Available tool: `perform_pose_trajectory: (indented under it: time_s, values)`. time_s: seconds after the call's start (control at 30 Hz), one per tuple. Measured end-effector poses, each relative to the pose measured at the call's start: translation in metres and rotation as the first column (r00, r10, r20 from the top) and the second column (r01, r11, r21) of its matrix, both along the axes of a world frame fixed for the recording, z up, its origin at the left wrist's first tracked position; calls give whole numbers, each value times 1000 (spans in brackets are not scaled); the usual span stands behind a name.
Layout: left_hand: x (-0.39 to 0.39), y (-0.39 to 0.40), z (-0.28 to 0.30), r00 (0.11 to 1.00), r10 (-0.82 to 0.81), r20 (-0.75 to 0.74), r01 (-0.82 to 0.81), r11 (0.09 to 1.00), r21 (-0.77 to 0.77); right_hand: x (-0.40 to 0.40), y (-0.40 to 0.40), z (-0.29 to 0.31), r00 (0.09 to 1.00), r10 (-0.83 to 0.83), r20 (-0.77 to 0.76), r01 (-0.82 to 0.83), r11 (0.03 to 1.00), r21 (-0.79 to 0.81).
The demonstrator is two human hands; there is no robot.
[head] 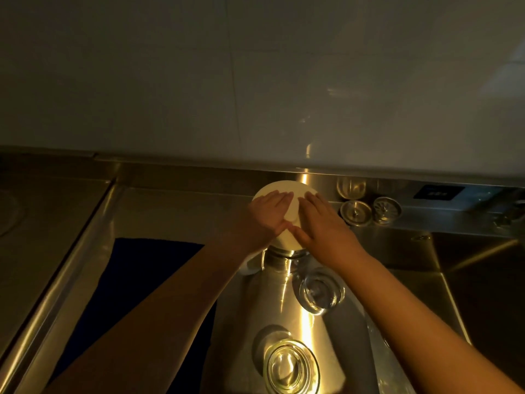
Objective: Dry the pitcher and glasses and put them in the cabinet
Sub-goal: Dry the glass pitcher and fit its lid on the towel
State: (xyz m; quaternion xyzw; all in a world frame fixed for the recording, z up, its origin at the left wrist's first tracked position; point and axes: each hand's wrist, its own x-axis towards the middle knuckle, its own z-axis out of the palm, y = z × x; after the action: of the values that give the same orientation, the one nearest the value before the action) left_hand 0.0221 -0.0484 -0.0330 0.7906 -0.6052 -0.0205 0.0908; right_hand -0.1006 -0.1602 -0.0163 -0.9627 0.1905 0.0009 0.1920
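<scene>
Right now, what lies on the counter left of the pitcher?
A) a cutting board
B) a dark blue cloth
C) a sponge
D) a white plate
B: a dark blue cloth lies flat on the steel counter, left of the pitcher.

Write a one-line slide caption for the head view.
Both hands, left hand and right hand, press flat on a pale round object atop the pitcher, two glasses nearby.
</scene>
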Motion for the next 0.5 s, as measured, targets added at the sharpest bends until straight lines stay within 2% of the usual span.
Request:
perform_pose_trajectory:
  time_s: [0.1, 0.17, 0.2, 0.3, 0.5]
  values:
    - [-1, -7, 9, 997, 66, -31, -65, 998, 22, 3, 1, 4, 1000, -13, -18, 15, 998, 60]
    - [1, -10, 16, 985, 122, -120, -104, 984, 144, 5, 1, 6, 999, -27, -20, 28, 995, 94]
    - [0, -10, 18, 982, 125, -143, -102, 982, 158, 6, 1, 8, 999, -34, -26, 36, 993, 113]
    - [0, -9, 23, 978, 82, -194, -59, 991, 120, 10, 5, 16, 996, -63, -57, 71, 986, 149]
    - [4, -7, 20, 982, 26, -186, -17, 999, 52, 16, 15, 27, 992, -117, -49, 122, 985, 120]
